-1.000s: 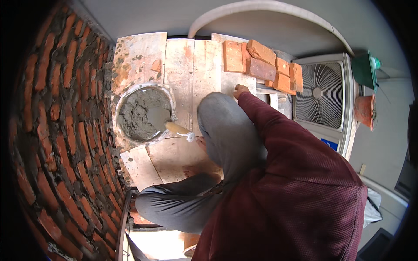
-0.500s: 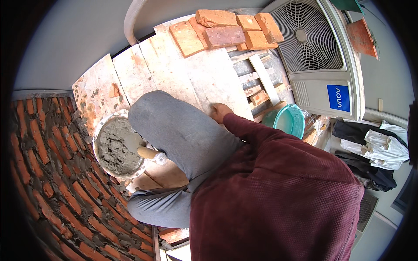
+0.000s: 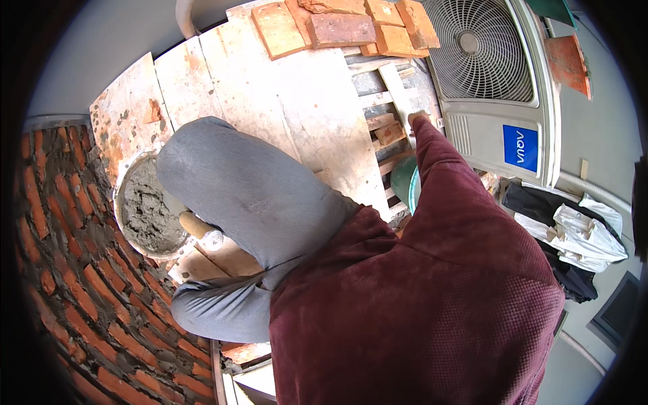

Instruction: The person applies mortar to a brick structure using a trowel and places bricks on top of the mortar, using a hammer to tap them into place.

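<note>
My right arm in a maroon sleeve stretches away to the far right. At its end, my right hand (image 3: 418, 117) is beside or over the near part of a pale wooden strip (image 3: 395, 88); the fingers are too small and hidden to show whether they grip it. Just below that forearm a green bucket (image 3: 403, 183) is partly covered by the sleeve. My left hand is out of view. To the left, by my grey-trousered knee, stands a round bucket of wet mortar (image 3: 145, 214). A trowel with a wooden handle (image 3: 194, 225) rests in it, its blade mostly hidden.
Several loose bricks (image 3: 342, 31) lie at the far end of the pale boards (image 3: 297, 94). A slatted wooden pallet (image 3: 378, 101) borders an air conditioner unit (image 3: 496, 88). Rough brickwork (image 3: 88, 283) rises on the left. Clothes (image 3: 580, 233) hang at the right.
My right hand has moved from the boards beside my thigh out to the right, to the wooden strip. The view has shifted, and the sleeve now covers more of the green bucket.
</note>
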Motion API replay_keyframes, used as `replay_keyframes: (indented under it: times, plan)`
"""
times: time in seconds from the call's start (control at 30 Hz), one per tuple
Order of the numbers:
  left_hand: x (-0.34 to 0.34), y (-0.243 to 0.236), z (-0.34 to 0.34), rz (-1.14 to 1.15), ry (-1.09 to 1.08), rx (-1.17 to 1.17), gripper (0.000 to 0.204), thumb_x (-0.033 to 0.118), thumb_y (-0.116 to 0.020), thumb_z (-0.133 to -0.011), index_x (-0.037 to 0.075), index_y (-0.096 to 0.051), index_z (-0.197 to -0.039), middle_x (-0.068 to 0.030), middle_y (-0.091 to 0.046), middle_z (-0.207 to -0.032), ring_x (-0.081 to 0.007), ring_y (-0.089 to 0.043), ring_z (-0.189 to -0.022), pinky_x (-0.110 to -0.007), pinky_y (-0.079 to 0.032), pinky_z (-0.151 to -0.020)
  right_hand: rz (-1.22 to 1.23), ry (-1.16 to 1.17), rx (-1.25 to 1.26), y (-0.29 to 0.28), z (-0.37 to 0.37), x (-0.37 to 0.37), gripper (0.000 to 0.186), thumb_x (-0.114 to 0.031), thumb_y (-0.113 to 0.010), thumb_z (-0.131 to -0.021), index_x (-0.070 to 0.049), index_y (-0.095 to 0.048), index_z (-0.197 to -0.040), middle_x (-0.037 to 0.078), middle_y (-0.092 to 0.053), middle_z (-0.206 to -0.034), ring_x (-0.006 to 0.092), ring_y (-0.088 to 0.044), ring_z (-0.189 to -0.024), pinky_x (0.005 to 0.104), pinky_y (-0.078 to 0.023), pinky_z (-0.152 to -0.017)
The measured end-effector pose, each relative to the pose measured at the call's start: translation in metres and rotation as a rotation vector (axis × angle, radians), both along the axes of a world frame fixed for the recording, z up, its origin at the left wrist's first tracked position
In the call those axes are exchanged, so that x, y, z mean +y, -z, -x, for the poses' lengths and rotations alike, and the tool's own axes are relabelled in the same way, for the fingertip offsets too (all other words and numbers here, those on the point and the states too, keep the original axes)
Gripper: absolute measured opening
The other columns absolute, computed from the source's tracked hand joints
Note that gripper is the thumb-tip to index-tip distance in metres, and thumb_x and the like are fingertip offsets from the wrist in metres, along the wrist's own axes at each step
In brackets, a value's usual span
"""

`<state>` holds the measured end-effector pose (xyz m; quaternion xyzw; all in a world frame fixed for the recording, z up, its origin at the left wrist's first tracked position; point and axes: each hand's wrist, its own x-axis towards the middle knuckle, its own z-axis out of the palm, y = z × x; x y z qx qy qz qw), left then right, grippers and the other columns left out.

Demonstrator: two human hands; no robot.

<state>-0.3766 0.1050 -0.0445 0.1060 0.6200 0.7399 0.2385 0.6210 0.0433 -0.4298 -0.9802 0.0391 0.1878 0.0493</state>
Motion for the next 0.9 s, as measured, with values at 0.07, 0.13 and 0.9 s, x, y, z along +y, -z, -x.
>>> replay_keyframes:
  times: [0.07, 0.13, 0.9]
  plan:
    - [-0.061, -0.044, 0.043, -0.057, -0.043, -0.021, 0.060, 0.047, -0.051, -0.092, -0.007, -0.052, -0.118, -0.0226, -0.057, -0.120, -0.0337, -0.054, -0.106, -0.053, -0.039, -0.099, -0.065, -0.313, 0.112, 0.022, 0.031, 0.039, 0.040, -0.021, -0.063, -0.085, -0.004, -0.057, -0.122, 0.021, -0.066, -0.112, 0.0347, -0.068, -0.098, 0.0497, -0.055, -0.083]
    - [-0.122, -0.093, 0.061, -0.212, -0.026, -0.124, 0.059, 0.046, -0.052, -0.092, -0.007, -0.053, -0.117, -0.0222, -0.058, -0.120, -0.0334, -0.054, -0.106, -0.053, -0.039, -0.099, -0.263, -0.428, 0.364, 0.051, 0.084, 0.039, 0.044, -0.020, -0.065, -0.085, -0.005, -0.054, -0.125, 0.020, -0.066, -0.112, 0.0338, -0.067, -0.097, 0.0483, -0.056, -0.082]
    - [-0.139, -0.097, 0.033, -0.585, 0.213, -0.070, 0.080, 0.061, -0.026, -0.100, -0.013, -0.053, -0.113, -0.0224, -0.058, -0.098, -0.0242, -0.053, -0.080, -0.035, -0.050, -0.076, -1.520, -2.306, 1.550, -0.435, 0.823, 0.128, 0.074, -0.014, -0.082, -0.069, 0.000, -0.046, -0.131, 0.021, -0.058, -0.121, 0.0323, -0.059, -0.113, 0.0404, -0.051, -0.097]
